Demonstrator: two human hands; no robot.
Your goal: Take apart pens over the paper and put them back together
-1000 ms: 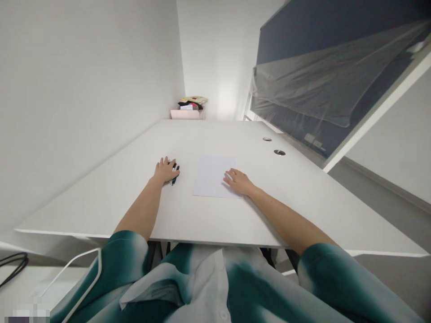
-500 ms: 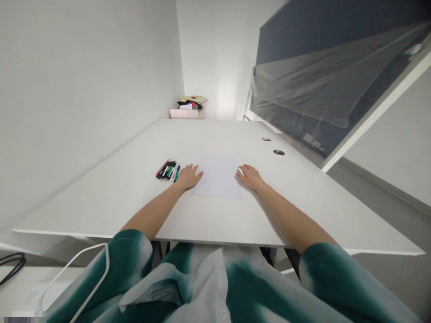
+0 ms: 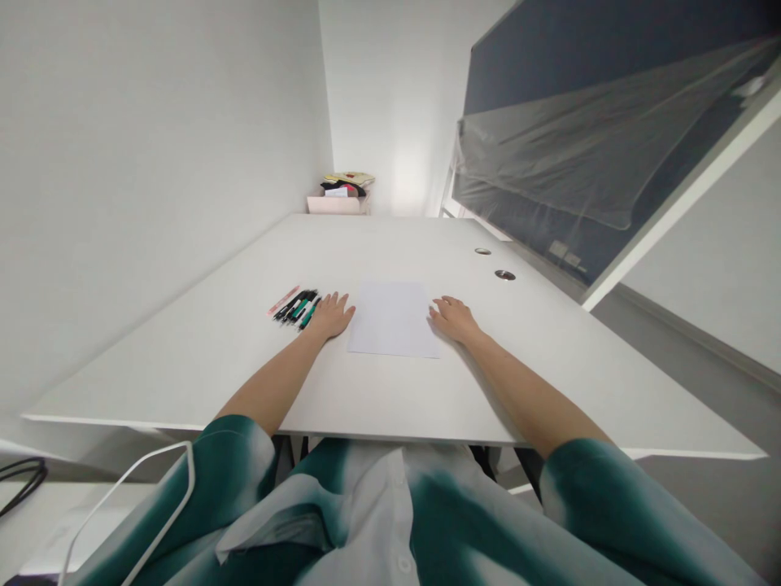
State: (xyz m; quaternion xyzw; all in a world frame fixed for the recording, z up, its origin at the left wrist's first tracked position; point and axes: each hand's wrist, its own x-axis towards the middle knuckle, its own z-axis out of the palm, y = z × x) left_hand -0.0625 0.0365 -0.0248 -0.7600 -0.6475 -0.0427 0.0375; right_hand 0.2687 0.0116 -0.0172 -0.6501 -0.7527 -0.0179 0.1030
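A blank white sheet of paper (image 3: 394, 321) lies flat on the white table (image 3: 390, 399), between my two hands. My left hand (image 3: 330, 316) rests palm down to the left of the sheet, fingers spread. Its outer edge is against a row of several pens (image 3: 296, 306), black, green and white, and partly hides the nearest ones. A pinkish-red pen (image 3: 283, 300) lies at the far left of the row. My right hand (image 3: 452, 318) lies at the sheet's right edge, fingers apart and slightly bent, holding nothing.
At the table's far end sits a pale pink box (image 3: 334, 205) with cloth-like items heaped in it. Two round cable holes (image 3: 504, 275) are set in the tabletop at right. A dark panel (image 3: 586, 138) partly wrapped in plastic film leans over the right side. A wall runs along the left.
My left hand has moved left, off the paper's edge, and the pens have shifted left and fanned out somewhat. The right hand and the paper have stayed in place.
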